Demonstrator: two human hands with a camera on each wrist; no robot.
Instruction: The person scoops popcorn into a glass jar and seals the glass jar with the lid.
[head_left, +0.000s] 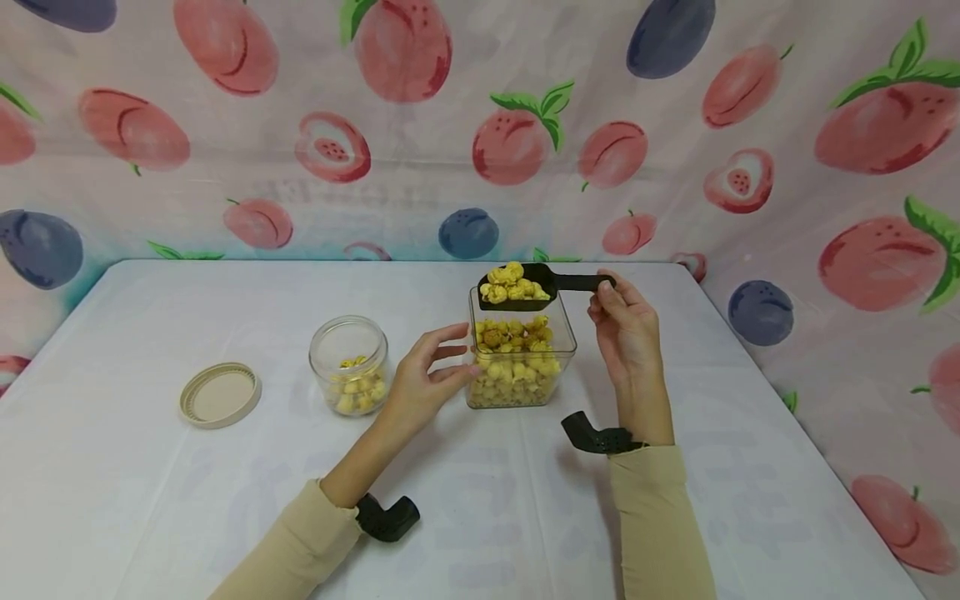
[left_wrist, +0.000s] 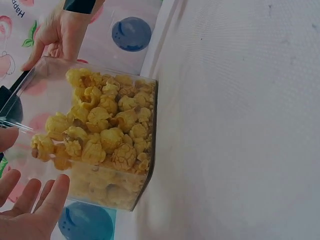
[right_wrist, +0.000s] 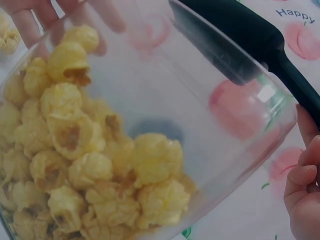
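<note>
A clear square container half full of yellow popcorn stands mid-table. My right hand grips the handle of a black scoop, which is heaped with popcorn and hovers above the container's far rim. My left hand rests against the container's left side with straight, spread fingers. To the left stands a small round glass jar with some popcorn in its bottom.
A beige lid lies flat left of the jar. The white table is walled by fruit-print cloth at the back and both sides.
</note>
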